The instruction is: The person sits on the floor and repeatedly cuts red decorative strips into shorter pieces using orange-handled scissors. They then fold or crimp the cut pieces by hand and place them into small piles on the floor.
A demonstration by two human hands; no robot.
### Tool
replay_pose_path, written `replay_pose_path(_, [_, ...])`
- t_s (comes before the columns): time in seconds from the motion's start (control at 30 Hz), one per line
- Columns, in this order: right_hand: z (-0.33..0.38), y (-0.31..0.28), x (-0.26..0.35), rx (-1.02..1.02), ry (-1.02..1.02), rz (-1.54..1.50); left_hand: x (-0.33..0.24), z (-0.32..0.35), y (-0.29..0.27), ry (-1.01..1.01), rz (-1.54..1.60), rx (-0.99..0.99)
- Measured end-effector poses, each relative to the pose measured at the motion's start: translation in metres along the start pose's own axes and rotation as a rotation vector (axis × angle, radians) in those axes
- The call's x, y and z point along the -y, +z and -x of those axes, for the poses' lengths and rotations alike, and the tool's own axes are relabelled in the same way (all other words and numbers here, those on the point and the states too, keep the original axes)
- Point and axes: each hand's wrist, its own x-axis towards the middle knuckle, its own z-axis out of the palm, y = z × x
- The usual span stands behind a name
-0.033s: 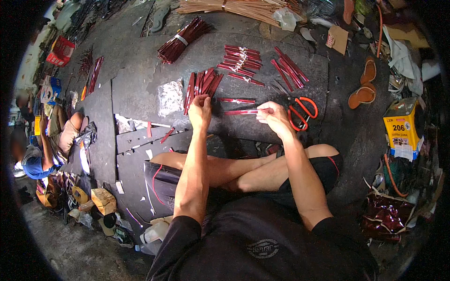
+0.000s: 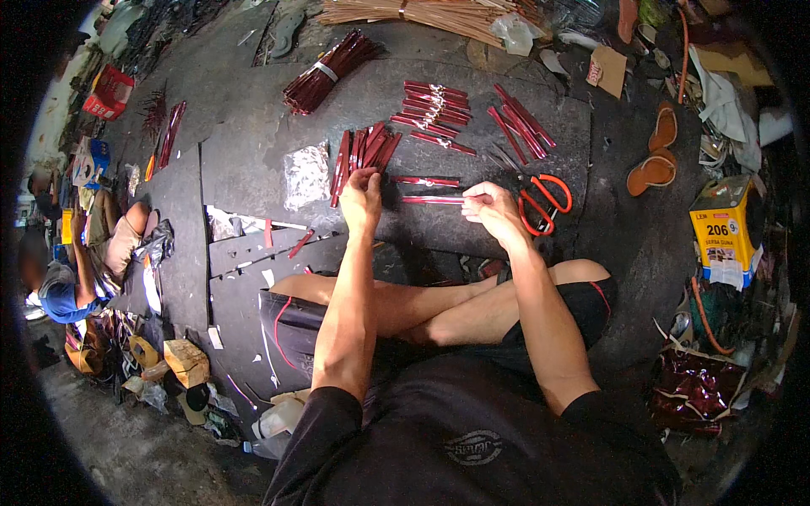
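My right hand point(image 2: 492, 205) pinches the right end of a shiny dark red strip point(image 2: 430, 200), which points left over the dark work surface. My left hand point(image 2: 361, 201) has its fingers closed at the near end of a loose pile of dark red strips point(image 2: 369, 150); whether it grips one is hidden. Just beyond the held strip lies a strip with a silvery tie point(image 2: 426, 181) round its middle. Farther off, several tied strips point(image 2: 434, 114) are stacked in a row. To their right lie several plain red strips point(image 2: 521, 122).
Orange-handled scissors point(image 2: 544, 205) lie right of my right hand. A clear packet of silvery bits point(image 2: 307, 175) sits left of the pile. A large bound red bundle point(image 2: 331, 72) and thin wooden sticks point(image 2: 405, 10) lie farther back. Sandals point(image 2: 654, 171) rest at right; another person point(image 2: 67, 291) sits at far left.
The held strip has shifted very slightly. Otherwise nothing visibly differs.
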Motion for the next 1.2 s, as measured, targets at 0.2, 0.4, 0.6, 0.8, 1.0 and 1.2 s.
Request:
replay_pose_path(0.2, [-0.012, 0.008, -0.006, -0.056, -0.004, -0.128, 0.004, 0.0, 0.018, 0.103, -0.019, 0.003])
replay_pose_path(0.4, [-0.038, 0.023, -0.016, -0.151, -0.124, -0.088, 0.009, 0.001, 0.019, 0.102, 0.016, -0.029])
replay_pose_path(0.6, [-0.046, 0.035, -0.032, -0.226, -0.11, -0.115, 0.01, 0.016, 0.017, -0.005, -0.003, -0.043])
replay_pose_path(0.8, [-0.05, 0.035, -0.039, -0.248, -0.128, -0.127, 0.008, 0.014, 0.025, -0.01, 0.024, -0.046])
replay_pose_path(1.0, [-0.047, 0.032, -0.04, -0.461, -0.239, 0.262, 0.016, 0.015, 0.032, 0.019, 0.042, -0.106])
replay_pose_path(1.2, [-0.033, 0.036, -0.028, -0.52, -0.301, 0.515, 0.012, 0.018, 0.029, -0.032, 0.043, -0.104])
